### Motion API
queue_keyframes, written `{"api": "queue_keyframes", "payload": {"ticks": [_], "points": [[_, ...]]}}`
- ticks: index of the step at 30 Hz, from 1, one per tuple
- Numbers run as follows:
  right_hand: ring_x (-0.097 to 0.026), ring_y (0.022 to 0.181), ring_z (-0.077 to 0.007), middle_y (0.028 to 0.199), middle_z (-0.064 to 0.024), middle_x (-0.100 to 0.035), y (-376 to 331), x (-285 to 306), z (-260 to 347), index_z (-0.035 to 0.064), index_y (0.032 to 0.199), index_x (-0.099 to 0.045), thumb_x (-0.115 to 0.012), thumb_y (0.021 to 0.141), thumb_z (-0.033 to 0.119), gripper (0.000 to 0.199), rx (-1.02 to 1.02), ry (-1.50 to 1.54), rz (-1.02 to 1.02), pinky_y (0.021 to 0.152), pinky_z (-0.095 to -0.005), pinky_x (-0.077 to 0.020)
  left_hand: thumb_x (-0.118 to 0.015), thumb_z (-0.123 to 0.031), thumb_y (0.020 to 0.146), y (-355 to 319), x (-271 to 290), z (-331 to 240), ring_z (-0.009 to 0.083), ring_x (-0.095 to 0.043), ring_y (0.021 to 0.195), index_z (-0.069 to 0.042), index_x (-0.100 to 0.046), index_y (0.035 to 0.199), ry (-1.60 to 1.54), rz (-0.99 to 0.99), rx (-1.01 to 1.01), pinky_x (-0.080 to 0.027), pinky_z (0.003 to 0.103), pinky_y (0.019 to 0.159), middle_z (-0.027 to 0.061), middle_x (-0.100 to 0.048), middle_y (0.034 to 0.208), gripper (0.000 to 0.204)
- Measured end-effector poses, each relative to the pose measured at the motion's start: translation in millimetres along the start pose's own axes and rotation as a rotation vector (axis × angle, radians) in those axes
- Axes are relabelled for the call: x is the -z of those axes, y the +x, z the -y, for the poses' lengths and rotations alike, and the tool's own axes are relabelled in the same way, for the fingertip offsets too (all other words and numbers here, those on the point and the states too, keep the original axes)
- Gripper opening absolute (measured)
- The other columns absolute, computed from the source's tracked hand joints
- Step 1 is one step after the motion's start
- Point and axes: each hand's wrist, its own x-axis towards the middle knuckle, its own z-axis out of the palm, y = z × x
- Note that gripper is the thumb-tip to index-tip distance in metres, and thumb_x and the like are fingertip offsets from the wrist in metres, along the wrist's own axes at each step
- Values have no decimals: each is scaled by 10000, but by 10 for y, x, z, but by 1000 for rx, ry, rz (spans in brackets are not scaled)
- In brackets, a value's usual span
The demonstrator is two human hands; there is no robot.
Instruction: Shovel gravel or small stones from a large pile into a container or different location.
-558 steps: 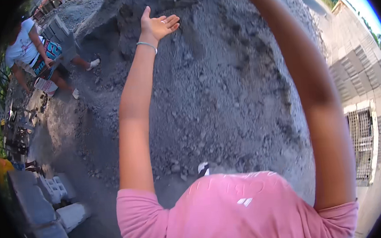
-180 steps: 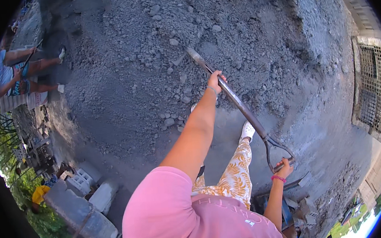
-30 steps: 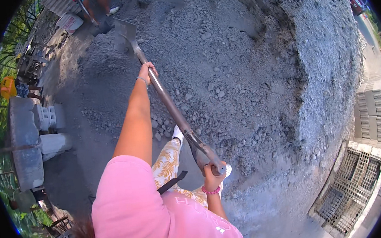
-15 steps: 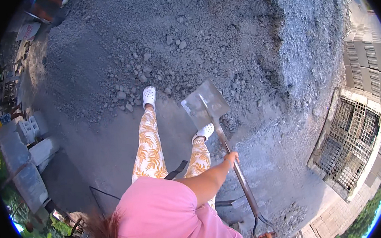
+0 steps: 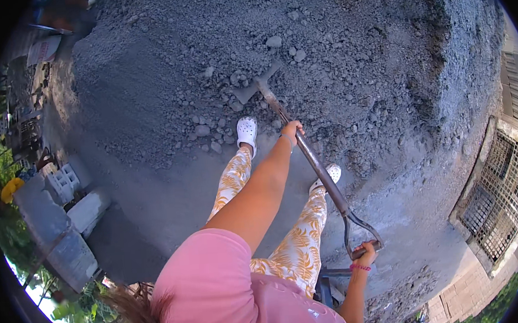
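Holding a long shovel [image 5: 306, 152], the person stands at the foot of a big grey gravel pile [image 5: 347, 47]. The left hand [image 5: 293, 130] is wrapped around the middle of the shaft, with its fingers closed on the dark pole. The right hand [image 5: 366, 253] is down low and closed around the loop handle at the shovel's near end, and a pink band sits on that wrist. The shovel slants up and away from the person, so the handle is near the body and the blade [image 5: 252, 87] is far out in front. The blade is pushed into the stones, with part of it hidden under the gravel. It lies well beyond the left hand and even farther from the right hand. Loose round stones lie around the blade. The person's two white shoes stand on the gravel, the left shoe [image 5: 246, 129] just beside the shaft and the right shoe [image 5: 331, 174] touching or almost touching it lower down. The person wears a pink shirt [image 5: 220, 290] and trousers with a yellow leaf print. Off to the left, grey concrete blocks [image 5: 72, 192] sit beside the pile. On the right there is a metal grate [image 5: 505, 198] set by a wall.
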Motion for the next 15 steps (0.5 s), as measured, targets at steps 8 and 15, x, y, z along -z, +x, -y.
{"api": "queue_keyframes", "payload": {"ticks": [8, 15], "points": [[-372, 387, -146, 518, -46, -377, -733, -95, -28, 77, 694, -393, -458, 539, 0, 185, 14, 8, 58, 369, -252, -356, -490, -72, 593, -395, 381, -439, 189, -462, 482, -52, -417, 606, 15, 143, -4, -424, 354, 513, 69, -431, 558, 77], [-454, 429, -124, 600, -52, -484, -996, -987, -194, 21, 662, -481, -522, 531, 10, 137, 304, -49, 441, 405, -234, -388, -491, -126, 574, -1151, 816, -2116, 230, -441, 476, -57, -421, 566, -79, 207, -176, -416, 348, 517, 97, -437, 506, 98]]}}
